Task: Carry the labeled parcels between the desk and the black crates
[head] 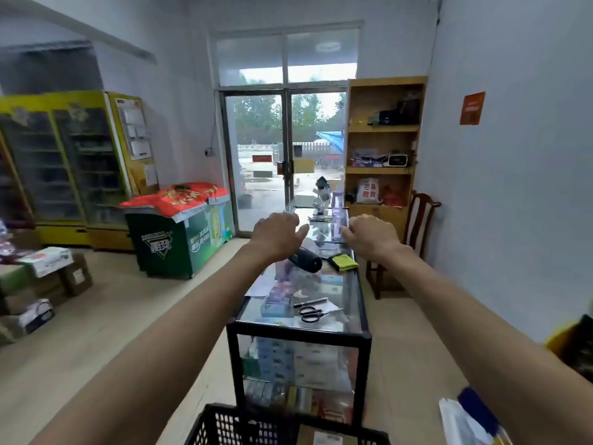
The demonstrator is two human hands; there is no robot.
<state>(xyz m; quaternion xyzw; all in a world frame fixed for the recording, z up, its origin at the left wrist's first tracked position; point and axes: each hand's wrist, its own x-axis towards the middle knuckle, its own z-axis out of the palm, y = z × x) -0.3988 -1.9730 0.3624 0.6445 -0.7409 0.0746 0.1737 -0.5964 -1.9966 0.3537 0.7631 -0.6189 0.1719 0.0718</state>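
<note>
Above the glass worktop [349, 319], your two arms reach straight forward, backs of the hands up. Your left grip [277, 234] hangs with fingers loosely curled and thumb out, grasping nothing; your right grip [372, 234] is curled a little tighter, also empty. Beneath them on the glass lie a black cylinder [306, 260], a yellow cloth [345, 262] and, nearer you, scissors [313, 313]. The black crate [244, 427] sits at the bottom edge, well below both hands, with a labeled parcel [327, 437] showing inside it.
</note>
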